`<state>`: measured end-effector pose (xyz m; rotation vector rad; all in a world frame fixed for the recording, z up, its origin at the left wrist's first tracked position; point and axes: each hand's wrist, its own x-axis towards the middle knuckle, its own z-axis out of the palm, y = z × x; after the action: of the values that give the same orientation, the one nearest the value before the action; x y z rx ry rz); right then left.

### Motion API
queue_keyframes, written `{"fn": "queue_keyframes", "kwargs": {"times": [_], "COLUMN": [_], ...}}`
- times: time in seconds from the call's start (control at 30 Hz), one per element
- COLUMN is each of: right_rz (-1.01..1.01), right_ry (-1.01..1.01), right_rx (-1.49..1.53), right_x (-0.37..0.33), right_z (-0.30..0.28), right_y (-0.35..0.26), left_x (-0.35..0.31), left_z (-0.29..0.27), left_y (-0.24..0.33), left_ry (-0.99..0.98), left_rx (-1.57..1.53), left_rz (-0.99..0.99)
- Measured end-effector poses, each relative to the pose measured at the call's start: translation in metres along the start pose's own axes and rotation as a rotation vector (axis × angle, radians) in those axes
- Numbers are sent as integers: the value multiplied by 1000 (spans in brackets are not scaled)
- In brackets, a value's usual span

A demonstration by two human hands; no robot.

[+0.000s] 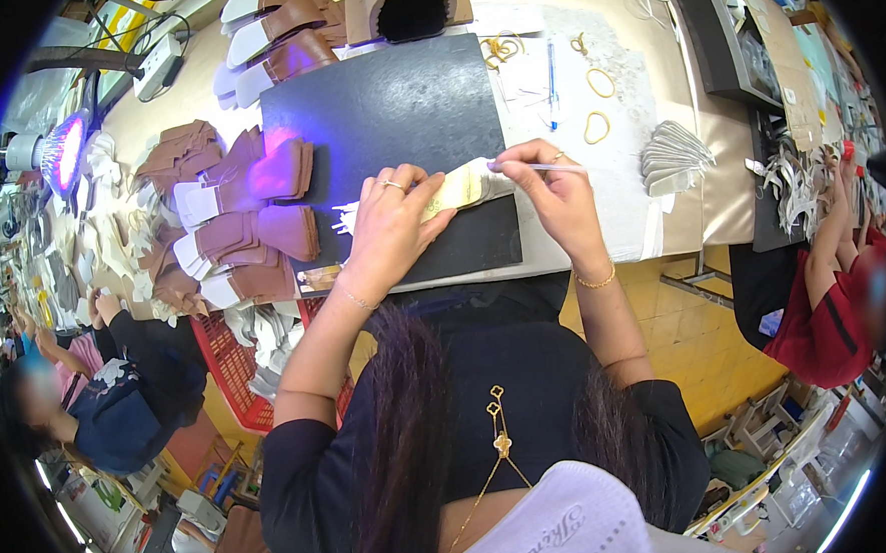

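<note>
The right hand (557, 192) pinches a thin white pen (548, 168) between closed fingertips, its tip on the pale insole piece (458, 188). The left hand (392, 219) lies curled over that piece, pressing it flat to steady it on the dark mat (384, 109). Brown shoe parts (250, 226) are stacked to the left, within reach; rubber bands (597, 125) lie farther right.

Beside the black mat (394, 109) lie three yellow rubber bands (596, 125), one blue pen (550, 69) and one stack of pale cut pieces (672, 154). Two hands work over the black mat.
</note>
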<state>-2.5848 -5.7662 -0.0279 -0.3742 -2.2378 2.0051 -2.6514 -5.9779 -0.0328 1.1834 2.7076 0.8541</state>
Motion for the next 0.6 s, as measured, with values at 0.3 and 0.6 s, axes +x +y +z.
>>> {"fn": "queue_keyframes", "kwargs": {"times": [0.3,0.6], "right_rz": [-271,-422], "right_ry": [-276,-444], "right_rx": [-444,-682], "right_x": [24,37], "right_z": [6,6], "right_y": [1,4], "left_x": [0,1], "left_z": [0,0], "left_y": [4,4], "left_ry": [-11,-16], "left_rx": [7,-7], "left_rz": [-18,-26]}}
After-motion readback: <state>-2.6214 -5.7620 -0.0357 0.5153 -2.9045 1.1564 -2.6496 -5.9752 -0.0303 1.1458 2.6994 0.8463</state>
